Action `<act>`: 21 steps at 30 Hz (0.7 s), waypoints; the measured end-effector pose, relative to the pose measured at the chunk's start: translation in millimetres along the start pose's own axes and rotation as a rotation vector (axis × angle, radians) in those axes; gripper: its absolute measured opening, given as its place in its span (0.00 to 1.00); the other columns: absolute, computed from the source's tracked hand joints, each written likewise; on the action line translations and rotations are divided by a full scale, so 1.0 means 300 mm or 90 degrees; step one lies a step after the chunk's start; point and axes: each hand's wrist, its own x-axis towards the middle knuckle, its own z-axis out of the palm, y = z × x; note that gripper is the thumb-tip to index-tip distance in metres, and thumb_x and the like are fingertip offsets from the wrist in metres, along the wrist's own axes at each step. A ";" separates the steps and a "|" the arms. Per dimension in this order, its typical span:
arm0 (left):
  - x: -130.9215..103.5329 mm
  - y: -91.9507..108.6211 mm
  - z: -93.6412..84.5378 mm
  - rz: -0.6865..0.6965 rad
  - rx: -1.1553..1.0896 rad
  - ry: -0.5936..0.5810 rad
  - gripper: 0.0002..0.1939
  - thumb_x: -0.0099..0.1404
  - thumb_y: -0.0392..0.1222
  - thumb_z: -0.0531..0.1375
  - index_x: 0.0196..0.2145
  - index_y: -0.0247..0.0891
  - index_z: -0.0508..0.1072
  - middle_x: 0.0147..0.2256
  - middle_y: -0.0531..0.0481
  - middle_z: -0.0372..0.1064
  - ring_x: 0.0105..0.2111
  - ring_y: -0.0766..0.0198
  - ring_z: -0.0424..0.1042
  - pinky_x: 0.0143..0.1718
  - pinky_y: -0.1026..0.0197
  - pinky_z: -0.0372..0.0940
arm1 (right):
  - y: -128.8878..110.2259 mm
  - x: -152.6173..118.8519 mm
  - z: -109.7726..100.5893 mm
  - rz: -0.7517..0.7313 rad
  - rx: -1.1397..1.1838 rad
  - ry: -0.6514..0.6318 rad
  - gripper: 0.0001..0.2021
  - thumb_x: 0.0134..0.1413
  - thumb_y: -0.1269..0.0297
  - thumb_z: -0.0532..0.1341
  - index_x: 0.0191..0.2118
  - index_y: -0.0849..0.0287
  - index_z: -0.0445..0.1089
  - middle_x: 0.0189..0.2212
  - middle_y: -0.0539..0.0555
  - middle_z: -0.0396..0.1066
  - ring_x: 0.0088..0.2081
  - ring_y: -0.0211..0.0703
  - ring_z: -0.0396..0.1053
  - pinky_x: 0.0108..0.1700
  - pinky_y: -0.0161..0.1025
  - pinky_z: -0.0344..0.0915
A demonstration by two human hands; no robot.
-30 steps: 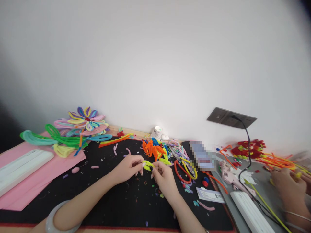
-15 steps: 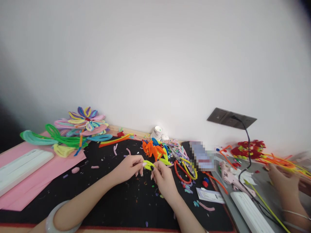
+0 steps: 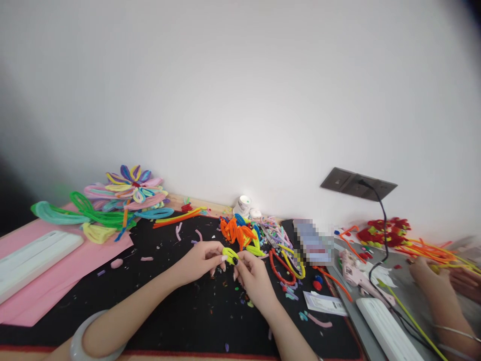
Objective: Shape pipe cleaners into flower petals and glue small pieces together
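Observation:
Between my two hands is a yellow-green loop of fuzzy pipe cleaner (image 3: 229, 254), with a small black bead-like piece (image 3: 235, 260) at its right end. My left hand (image 3: 205, 259) pinches the loop's left side between thumb and fingers. At the black piece, my right hand (image 3: 253, 273) grips the other end. Just beyond the fingers lie bent orange pipe cleaners (image 3: 235, 231) and more yellow-green loops (image 3: 256, 249). All this is above a black mat (image 3: 180, 316) strewn with tiny scraps.
A multicoloured pipe-cleaner flower (image 3: 135, 185) and a white box-like strip (image 3: 37, 260) on pink paper (image 3: 75, 286) are at left. Rightward are a blurred phone-like slab (image 3: 312, 241), a pink glue gun (image 3: 355, 273), a black cord (image 3: 384, 230) and a co-worker's hands (image 3: 432, 278).
The yellow-green loop has tilted and spread a little between my fingers, its strands now more apart. My hands stay nearly in place. The co-worker's hand has shifted slightly left.

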 end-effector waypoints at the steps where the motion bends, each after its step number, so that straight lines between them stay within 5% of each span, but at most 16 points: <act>1: -0.001 0.002 0.000 0.003 -0.002 0.001 0.13 0.65 0.51 0.61 0.33 0.37 0.71 0.29 0.52 0.73 0.22 0.67 0.66 0.27 0.62 0.64 | -0.003 -0.001 0.000 -0.004 -0.005 -0.006 0.12 0.62 0.58 0.58 0.28 0.54 0.65 0.18 0.45 0.63 0.18 0.36 0.53 0.21 0.34 0.49; 10: 0.012 -0.018 -0.010 0.046 -0.030 0.040 0.12 0.65 0.49 0.61 0.34 0.35 0.73 0.28 0.52 0.73 0.21 0.69 0.64 0.26 0.64 0.62 | 0.001 0.001 -0.007 0.003 -0.065 -0.004 0.12 0.63 0.61 0.56 0.27 0.54 0.66 0.16 0.43 0.57 0.17 0.38 0.53 0.22 0.36 0.49; 21: 0.018 -0.050 -0.025 0.069 0.005 0.080 0.19 0.70 0.55 0.58 0.29 0.37 0.69 0.26 0.54 0.71 0.21 0.68 0.65 0.27 0.64 0.61 | -0.017 -0.006 -0.012 -0.038 -0.160 0.014 0.13 0.60 0.65 0.54 0.24 0.53 0.61 0.19 0.47 0.62 0.23 0.41 0.60 0.28 0.38 0.54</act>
